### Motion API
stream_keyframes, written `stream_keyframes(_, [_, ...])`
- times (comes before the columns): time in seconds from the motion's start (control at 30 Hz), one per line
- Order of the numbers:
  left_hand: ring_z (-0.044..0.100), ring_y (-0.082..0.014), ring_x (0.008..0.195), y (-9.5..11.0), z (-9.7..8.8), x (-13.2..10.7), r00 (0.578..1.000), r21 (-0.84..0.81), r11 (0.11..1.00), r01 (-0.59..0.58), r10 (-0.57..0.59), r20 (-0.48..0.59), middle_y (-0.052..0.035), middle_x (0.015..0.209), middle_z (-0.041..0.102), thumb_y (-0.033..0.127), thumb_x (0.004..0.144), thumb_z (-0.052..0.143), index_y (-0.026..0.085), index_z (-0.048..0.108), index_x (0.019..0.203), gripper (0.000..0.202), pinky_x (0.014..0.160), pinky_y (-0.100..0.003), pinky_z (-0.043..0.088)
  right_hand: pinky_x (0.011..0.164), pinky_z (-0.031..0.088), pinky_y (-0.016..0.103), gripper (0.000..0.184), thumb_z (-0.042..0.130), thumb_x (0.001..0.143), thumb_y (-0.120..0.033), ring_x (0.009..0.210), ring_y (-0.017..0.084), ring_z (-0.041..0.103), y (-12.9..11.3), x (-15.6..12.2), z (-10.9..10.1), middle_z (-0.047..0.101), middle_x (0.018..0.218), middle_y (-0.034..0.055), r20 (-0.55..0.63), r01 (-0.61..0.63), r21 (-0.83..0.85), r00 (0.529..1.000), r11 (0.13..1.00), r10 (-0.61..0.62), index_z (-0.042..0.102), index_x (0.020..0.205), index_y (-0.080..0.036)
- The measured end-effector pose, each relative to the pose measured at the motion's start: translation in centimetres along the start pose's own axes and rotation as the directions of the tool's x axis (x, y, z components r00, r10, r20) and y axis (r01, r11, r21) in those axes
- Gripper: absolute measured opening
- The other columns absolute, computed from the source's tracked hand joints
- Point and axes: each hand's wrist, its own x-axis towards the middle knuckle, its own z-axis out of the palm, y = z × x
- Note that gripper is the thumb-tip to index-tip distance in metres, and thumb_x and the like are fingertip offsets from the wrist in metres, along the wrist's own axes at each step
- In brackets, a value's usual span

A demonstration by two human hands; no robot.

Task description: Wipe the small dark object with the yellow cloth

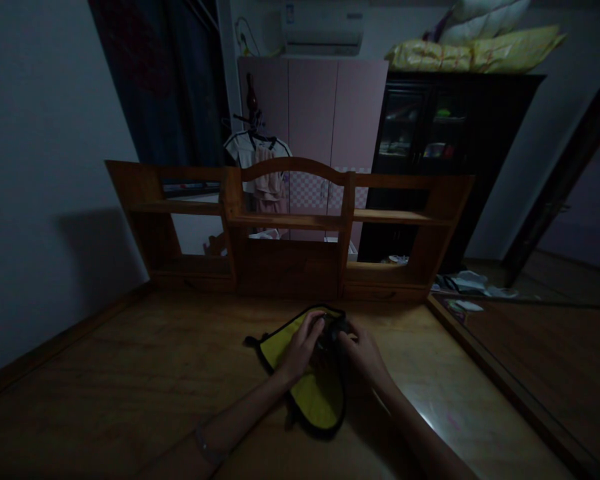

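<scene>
A flat yellow fabric piece [325, 403] with black edging, perhaps an opened pouch, lies on the wooden surface [180, 373] in front of me. Small dark tabs stick out along its left side. Over its upper part, my left hand [303, 343] has its fingers closed on the left side of a small dark object [334, 331]. From the right, my right hand [367, 350] pinches the same object with thumb and fingers. Dim light and the fingers hide what kind of object it is.
A wooden shelf unit [293, 220] with several compartments stands along the far edge. Behind it are a pink wardrobe [313, 107], hanging clothes [265, 167] and a dark glass-doored cabinet [485, 133]. A raised wooden rim [480, 360] borders the surface at right; a white wall [45, 167] rises at left.
</scene>
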Motion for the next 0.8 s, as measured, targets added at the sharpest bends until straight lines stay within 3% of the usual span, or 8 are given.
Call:
stream_keyframes(0.23, [0.054, -0.0200, 0.119, 1.1, 0.0, -0.5, 0.996, 0.048, 0.995, -0.085, 0.083, 0.033, -0.0029, 0.126, 0.059, 0.045, 0.096, 0.043, 0.026, 0.051, 0.125, 0.035, 0.103, -0.033, 0.040, 0.082, 0.054, 0.036, 0.041, 0.053, 0.075, -0.023, 0.096, 0.026, 0.066, 0.2, -0.1, 0.7, 0.070, 0.108, 0.0088, 0.064, 0.022, 0.238, 0.997, 0.971, -0.039, 0.062, 0.115, -0.016])
stream_keyframes(0.5, [0.056, -0.0212, 0.116, 2.0, 0.2, -1.3, 0.976, 0.213, 0.960, -0.180, 0.147, 0.162, -0.0037, 0.125, 0.060, 0.042, 0.095, 0.048, 0.027, 0.046, 0.131, 0.039, 0.103, -0.037, 0.042, 0.088, 0.052, 0.040, 0.040, 0.057, 0.073, -0.022, 0.096, 0.026, 0.065, 0.9, -0.4, 0.9, 0.070, 0.105, 0.0077, -0.014, 0.094, 0.149, 0.996, 0.984, -0.093, 0.063, 0.112, -0.017])
stream_keyframes(0.8, [0.055, -0.0211, 0.118, 2.1, 0.0, -1.3, 0.969, 0.303, 0.927, -0.221, 0.174, 0.174, -0.0037, 0.128, 0.058, 0.041, 0.095, 0.047, 0.027, 0.043, 0.134, 0.041, 0.104, -0.037, 0.041, 0.091, 0.048, 0.041, 0.038, 0.053, 0.079, -0.020, 0.101, 0.026, 0.062, 0.8, -0.8, 0.9, 0.068, 0.109, 0.0074, -0.020, 0.130, 0.071, 0.991, 0.989, -0.129, 0.062, 0.116, -0.019])
